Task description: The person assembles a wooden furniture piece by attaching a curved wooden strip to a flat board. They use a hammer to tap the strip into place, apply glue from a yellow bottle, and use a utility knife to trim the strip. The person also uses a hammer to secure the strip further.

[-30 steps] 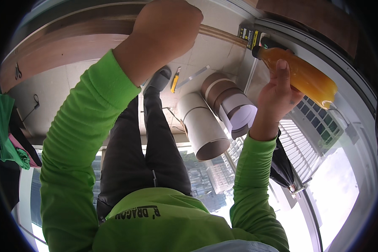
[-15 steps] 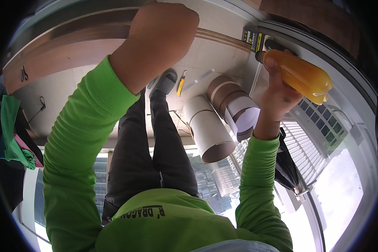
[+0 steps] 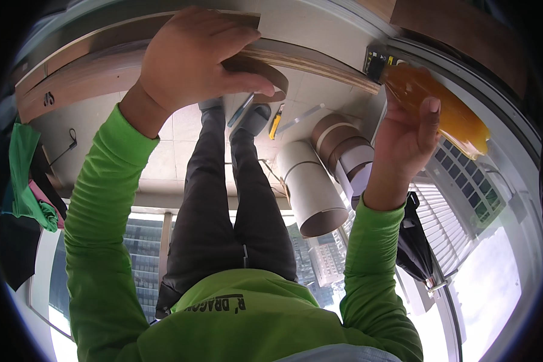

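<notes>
My left hand (image 3: pixel 193 63) is at the upper left, over a long board (image 3: pixel 326 65) with a layered plywood edge. A curled brown strip (image 3: pixel 277 81) comes out between its thumb and fingers; the part inside the palm is hidden. In my right hand (image 3: pixel 404 136) is a clear plastic bottle (image 3: pixel 437 105) of orange-yellow liquid, lying tilted with its dark neck towards the board's right end. The fingers wrap round the bottle, with the thumb along its near side.
A yellow utility knife (image 3: pixel 276 122) and a blue-handled tool (image 3: pixel 240 110) are on the floor by my feet. White (image 3: pixel 311 190) and brown (image 3: pixel 335 133) rolls of sheet stand by the window. A folded black umbrella (image 3: pixel 413 241) leans at right; green cloth (image 3: pixel 24 169) hangs at left.
My left hand has moved left and turned, so its thumb and the curled brown strip now show. The bottle is still in my right hand, shifted slightly right, with the thumb placed differently.
</notes>
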A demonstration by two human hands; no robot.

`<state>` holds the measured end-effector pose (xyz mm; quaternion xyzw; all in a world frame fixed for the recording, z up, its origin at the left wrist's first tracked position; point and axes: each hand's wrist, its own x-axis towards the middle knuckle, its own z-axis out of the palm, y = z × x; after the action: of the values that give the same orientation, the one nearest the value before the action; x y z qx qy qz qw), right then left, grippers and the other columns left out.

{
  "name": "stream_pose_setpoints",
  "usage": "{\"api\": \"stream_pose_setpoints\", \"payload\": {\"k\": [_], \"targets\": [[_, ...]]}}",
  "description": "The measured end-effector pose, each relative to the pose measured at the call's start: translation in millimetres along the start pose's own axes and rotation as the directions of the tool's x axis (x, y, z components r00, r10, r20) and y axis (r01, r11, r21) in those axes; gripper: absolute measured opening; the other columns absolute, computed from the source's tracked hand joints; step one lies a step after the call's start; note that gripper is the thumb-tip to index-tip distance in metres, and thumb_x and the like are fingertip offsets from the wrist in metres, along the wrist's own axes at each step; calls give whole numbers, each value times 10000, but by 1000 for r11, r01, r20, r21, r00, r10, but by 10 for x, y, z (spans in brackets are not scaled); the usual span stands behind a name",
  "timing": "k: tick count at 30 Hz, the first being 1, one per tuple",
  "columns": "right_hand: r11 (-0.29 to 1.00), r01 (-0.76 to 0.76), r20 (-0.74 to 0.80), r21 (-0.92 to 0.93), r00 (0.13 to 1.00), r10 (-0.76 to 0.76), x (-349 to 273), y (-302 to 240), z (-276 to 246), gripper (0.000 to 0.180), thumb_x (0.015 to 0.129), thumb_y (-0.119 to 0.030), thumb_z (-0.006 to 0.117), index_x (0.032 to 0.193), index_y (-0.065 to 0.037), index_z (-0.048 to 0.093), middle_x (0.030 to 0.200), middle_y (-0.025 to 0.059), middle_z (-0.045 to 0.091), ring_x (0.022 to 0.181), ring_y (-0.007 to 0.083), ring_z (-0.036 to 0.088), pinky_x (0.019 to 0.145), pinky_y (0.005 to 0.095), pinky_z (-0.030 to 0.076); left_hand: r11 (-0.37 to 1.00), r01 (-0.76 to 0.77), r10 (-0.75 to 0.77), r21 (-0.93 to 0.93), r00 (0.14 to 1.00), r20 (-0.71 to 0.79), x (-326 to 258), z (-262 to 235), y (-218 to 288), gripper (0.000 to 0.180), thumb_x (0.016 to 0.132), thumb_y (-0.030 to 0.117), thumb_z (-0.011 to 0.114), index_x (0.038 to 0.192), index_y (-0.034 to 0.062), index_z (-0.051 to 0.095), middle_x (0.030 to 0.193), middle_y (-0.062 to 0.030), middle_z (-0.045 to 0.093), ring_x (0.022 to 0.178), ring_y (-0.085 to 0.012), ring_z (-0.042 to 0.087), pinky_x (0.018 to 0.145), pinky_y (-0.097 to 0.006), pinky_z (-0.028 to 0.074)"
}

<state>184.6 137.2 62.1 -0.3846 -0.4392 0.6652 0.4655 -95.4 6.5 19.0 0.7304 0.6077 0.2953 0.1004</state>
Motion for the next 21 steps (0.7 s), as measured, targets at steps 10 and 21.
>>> {"api": "stream_pose_setpoints", "payload": {"k": [10,21], "targets": [[985,-114,-17,133,993,118,-14,150,1,483,932,-354,677,1311,-77,562,1311,185,602,1226,377,587,1061,548,480,968,114,-102,224,993,-64,-331,-32,-117,391,733,217,782,1095,97,700,1003,-38,710,936,-247,648,874,-378,470],[968,-140,-28,207,989,149,-52,-145,-209,544,938,-304,691,1371,-55,474,1363,199,547,1295,389,529,1104,535,453,896,434,-364,96,840,-403,-655,41,-199,398,1012,343,413,1121,82,693,1017,-48,735,914,-241,637,965,-371,368]]}}
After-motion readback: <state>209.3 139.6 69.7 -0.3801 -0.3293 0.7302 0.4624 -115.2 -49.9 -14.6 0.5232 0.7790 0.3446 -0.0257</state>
